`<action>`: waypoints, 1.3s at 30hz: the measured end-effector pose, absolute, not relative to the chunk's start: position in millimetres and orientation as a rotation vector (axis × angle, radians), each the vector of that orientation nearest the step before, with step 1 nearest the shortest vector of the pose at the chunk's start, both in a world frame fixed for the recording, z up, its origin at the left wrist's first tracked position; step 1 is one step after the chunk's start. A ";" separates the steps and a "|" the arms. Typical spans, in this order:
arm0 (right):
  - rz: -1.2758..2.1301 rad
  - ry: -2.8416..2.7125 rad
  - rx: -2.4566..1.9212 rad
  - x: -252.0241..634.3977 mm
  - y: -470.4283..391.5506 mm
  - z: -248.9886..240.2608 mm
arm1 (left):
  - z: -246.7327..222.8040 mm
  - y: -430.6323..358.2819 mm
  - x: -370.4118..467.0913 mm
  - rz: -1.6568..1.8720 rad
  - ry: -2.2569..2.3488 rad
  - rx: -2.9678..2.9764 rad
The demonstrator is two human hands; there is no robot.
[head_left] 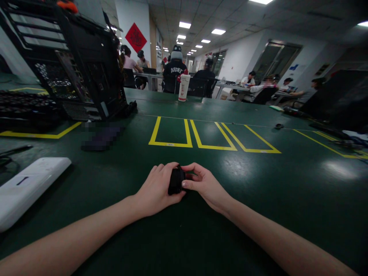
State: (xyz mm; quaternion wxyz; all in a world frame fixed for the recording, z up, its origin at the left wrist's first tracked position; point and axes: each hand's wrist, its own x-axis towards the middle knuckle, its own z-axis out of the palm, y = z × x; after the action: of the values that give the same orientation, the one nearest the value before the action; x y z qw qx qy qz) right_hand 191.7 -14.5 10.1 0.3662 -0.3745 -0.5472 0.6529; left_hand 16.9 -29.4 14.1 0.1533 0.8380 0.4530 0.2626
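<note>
**Two bare hands work a small black object**

The left hand is wrapped around the small black object; the right hand pinches its right edge between thumb and fingers. The step appears to be handling it two-handed; the next move likely calls for a steady left hold and fine right fingertip control. Fingers hide part of it, and whether it touches the green tabletop is unclear.

From the object: yellow tape outlines at twelve to two o'clock, a paper cup beyond at twelve, a blurred dark item and computer case at ten, a white device at nine.
</note>
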 end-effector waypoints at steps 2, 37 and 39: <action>1.703 -1.412 -0.973 193.8 -12.8 9.2 | 15.1 -30.0 17.1 0.738 1.274 2.424; 1.359 -1.751 -0.832 192.5 -20.9 7.1 | 12.3 -27.2 11.8 0.746 1.118 2.483; 1.368 -1.741 -0.821 192.5 -21.2 5.9 | 11.1 -26.9 12.0 0.746 1.110 2.507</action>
State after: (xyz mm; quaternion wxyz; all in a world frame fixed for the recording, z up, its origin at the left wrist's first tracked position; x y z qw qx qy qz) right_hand 192.5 -21.2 5.9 0.3801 -0.3214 -0.6820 0.5358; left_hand 12.0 -26.9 11.1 0.1496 0.8724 0.3862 0.2596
